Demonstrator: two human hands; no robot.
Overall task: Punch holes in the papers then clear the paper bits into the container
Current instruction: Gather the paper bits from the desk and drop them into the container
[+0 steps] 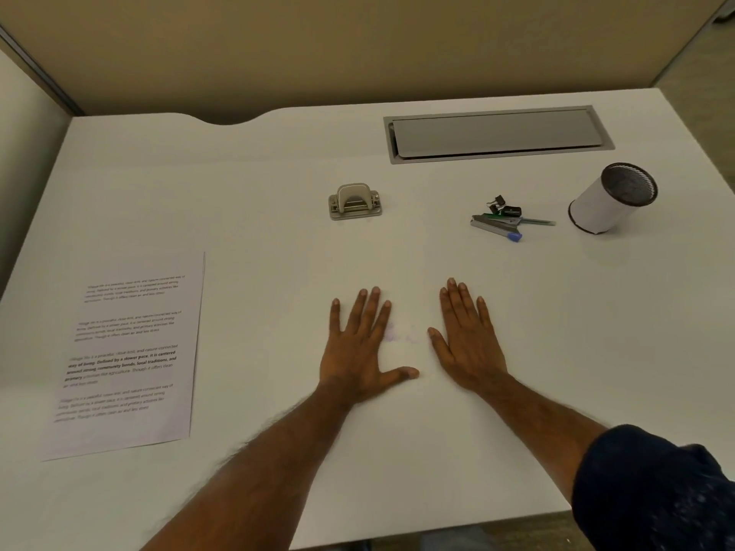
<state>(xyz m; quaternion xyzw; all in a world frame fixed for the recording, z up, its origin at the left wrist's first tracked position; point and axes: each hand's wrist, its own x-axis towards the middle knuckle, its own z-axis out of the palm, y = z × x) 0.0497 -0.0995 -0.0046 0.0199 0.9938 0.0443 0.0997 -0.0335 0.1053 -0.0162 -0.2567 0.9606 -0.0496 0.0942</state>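
A sheet of printed paper (127,351) lies flat at the left of the white desk (258,216). A small silver hole punch (354,202) stands past my hands, near the desk's middle. At the right stands a white cylindrical container (608,200) with a dark mesh inside, its mouth tilted toward me. My left hand (362,344) and my right hand (469,336) rest palm down on the desk side by side, fingers spread, holding nothing. Both are well short of the punch.
A small pile of stationery (505,222) with binder clips, a stapler strip and pens lies between the punch and the container. A grey cable hatch (497,133) is set into the desk at the back right. A beige partition (358,45) borders the desk's far side.
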